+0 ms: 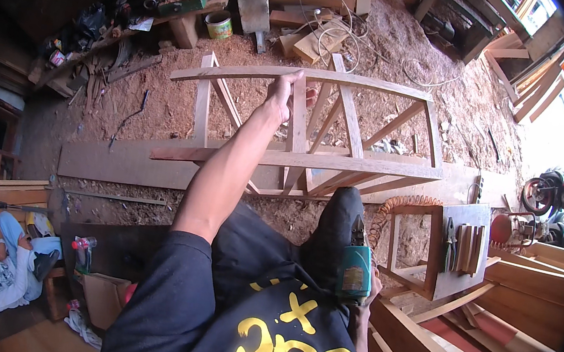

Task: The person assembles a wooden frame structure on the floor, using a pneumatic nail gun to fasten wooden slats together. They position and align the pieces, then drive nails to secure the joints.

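A wooden frame (pixel 374 167) of long rails, crosspieces and slanting legs stands in front of me. My left hand (pixel 282 97) reaches over its near rail and is closed around a crosspiece (pixel 297 118), where that piece meets the far, slightly curved rail (pixel 371 84). Beside my right thigh, my right hand (pixel 373 286) grips a teal nail gun (pixel 356 269), its dark nose pointing away from me. The tool hides most of those fingers. An orange coiled hose (pixel 381 216) lies just beyond the gun.
A small stand (pixel 433 254) at right carries pliers (pixel 449 242) and short wood strips (pixel 470 248). Stacked boards (pixel 528 291) lie at lower right. A long plank (pixel 108 160) rests on shavings under the frame. At lower left a person (pixel 11 262) sits. A tin (pixel 219 26) stands far off.
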The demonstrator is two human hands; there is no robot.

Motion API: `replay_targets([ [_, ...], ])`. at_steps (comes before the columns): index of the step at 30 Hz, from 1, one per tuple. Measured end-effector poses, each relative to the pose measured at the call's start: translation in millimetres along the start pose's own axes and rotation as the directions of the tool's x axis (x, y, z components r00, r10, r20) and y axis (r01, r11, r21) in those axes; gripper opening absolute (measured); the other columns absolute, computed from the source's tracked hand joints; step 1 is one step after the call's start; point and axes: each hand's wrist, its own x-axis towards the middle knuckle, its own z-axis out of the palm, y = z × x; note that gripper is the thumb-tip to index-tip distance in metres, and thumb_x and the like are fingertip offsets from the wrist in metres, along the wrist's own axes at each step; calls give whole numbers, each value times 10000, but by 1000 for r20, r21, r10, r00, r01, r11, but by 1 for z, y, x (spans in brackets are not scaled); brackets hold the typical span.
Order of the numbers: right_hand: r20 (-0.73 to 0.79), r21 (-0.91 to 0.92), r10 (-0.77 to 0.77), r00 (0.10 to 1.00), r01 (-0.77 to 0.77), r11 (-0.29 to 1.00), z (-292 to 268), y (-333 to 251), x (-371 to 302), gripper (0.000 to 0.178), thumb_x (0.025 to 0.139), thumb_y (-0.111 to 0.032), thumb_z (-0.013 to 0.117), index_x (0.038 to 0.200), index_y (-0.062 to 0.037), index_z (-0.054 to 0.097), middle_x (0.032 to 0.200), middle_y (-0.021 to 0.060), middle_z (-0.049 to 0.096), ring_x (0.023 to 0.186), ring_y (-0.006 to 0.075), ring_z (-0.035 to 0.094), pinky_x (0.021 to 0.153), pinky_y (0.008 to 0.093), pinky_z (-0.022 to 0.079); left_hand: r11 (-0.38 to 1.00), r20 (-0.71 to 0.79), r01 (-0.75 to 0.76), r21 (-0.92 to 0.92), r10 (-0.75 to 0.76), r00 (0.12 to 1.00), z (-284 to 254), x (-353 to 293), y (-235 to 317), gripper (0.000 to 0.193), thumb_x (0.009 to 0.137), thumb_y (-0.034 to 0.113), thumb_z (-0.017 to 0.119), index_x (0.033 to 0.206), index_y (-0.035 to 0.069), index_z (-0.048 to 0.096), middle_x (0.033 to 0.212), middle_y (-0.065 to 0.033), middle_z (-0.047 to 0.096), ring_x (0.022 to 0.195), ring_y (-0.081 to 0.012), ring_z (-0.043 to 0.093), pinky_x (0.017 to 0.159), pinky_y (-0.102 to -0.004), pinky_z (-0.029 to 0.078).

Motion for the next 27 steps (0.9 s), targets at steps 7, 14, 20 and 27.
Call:
replay_targets([
  [7, 4, 0, 6, 1000, -6, 1000, 6, -6, 3, 446, 750, -91, 673, 1181, 14, 624, 898, 151, 706, 793, 255, 709, 704, 347, 528, 999, -57, -20, 25, 21, 998, -2, 8, -2, 273, 873, 230, 668, 1090, 73, 614, 930, -104, 692, 710, -238, 680, 625, -367, 567],
  [14, -2, 5, 15, 1000, -15, 1000, 7, -5, -1, 444, 749, -97, 680, 1176, 12, 626, 889, 149, 705, 788, 253, 708, 700, 348, 526, 992, -71, -115, 59, 119, 990, -7, 19, -9, 281, 856, 169, 665, 1098, 40, 605, 944, -137, 700, 664, -266, 689, 553, -357, 556],
  [20, -9, 17, 8, 1000, -8, 1000, 9, -6, -2, 443, 747, -102, 687, 1172, 11, 627, 882, 148, 704, 784, 251, 708, 696, 348, 525, 986, -124, -157, 54, 163, 979, 2, 3, -6, 246, 847, 111, 670, 1059, 4, 606, 913, -155, 691, 598, -291, 688, 479, -357, 563],
  [27, -25, 38, -37, 999, 38, 999, 18, -3, 16, 442, 746, -107, 695, 1167, 9, 629, 873, 146, 703, 779, 249, 707, 692, 349, 524, 918, -221, -376, 129, 396, 891, 15, 3, -20, 193, 856, 73, 651, 969, -82, 626, 843, -176, 687, 586, -251, 680, 438, -356, 594],
])
